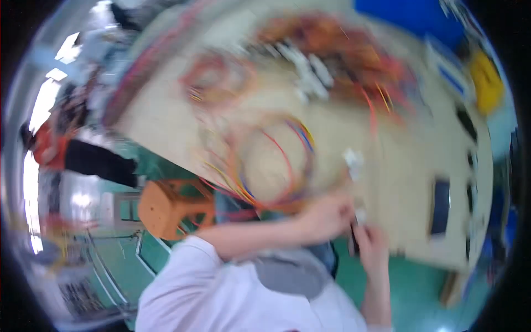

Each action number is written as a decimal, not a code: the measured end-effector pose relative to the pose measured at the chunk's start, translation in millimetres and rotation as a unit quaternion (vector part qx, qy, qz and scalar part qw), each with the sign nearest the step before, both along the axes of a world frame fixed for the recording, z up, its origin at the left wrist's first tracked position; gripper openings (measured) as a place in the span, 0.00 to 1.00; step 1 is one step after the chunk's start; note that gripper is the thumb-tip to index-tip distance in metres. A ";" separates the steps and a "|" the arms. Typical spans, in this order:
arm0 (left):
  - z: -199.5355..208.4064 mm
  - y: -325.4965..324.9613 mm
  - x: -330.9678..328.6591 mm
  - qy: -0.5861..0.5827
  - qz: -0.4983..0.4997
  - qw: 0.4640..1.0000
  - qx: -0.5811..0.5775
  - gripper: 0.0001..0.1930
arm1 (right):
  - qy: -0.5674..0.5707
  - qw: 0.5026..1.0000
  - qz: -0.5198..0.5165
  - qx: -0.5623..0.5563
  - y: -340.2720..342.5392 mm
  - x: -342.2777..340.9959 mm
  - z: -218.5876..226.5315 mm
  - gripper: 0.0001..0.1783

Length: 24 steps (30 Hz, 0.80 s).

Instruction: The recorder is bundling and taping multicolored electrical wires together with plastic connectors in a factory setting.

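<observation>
Motion blurs the whole view. Close to the table's near edge, my left hand (327, 216) is closed, its fingertips next to my right hand; what it pinches, if anything, is too smeared to make out. My right hand (371, 244) is closed around a slim dark object (353, 241), whose kind I cannot tell. A small white piece (360, 214) shows between the two hands. Just beyond them lies a white connector-like part (354, 160). Left of my hands, a loose coil of red, yellow and blue wires (310, 145) rests on the table, its strands reaching the near edge.
Orange and red wire bundles (332, 33) with white connectors (312, 74) cover the table's far side. Another wire coil (207, 74) lies far left. A dark flat rectangle (440, 206) sits at right. An orange stool (157, 210) stands left; a person in orange (50, 146) is beyond.
</observation>
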State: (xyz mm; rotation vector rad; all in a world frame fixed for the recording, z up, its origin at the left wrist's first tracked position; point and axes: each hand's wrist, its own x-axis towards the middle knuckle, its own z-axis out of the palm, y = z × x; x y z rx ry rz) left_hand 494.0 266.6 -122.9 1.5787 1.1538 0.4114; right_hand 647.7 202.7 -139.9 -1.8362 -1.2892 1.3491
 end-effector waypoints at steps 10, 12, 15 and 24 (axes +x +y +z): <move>-48.4 8.4 6.5 -0.089 0.045 0.993 0.056 0.04 | 0.195 0.965 -0.108 -0.141 19.3 -1.8 2.5 0.10; -47.8 3.2 6.7 -0.090 0.039 0.994 0.057 0.04 | 0.117 0.979 -0.083 -0.144 10.7 -2.2 6.9 0.11; -42.2 0.4 2.6 -0.065 0.006 0.996 0.053 0.05 | 0.180 0.966 -0.112 -0.147 1.7 -7.0 4.6 0.11; -39.4 3.7 0.6 -0.012 -0.051 0.997 0.061 0.05 | 0.235 0.942 -0.150 -0.187 -1.0 -10.3 -1.7 0.12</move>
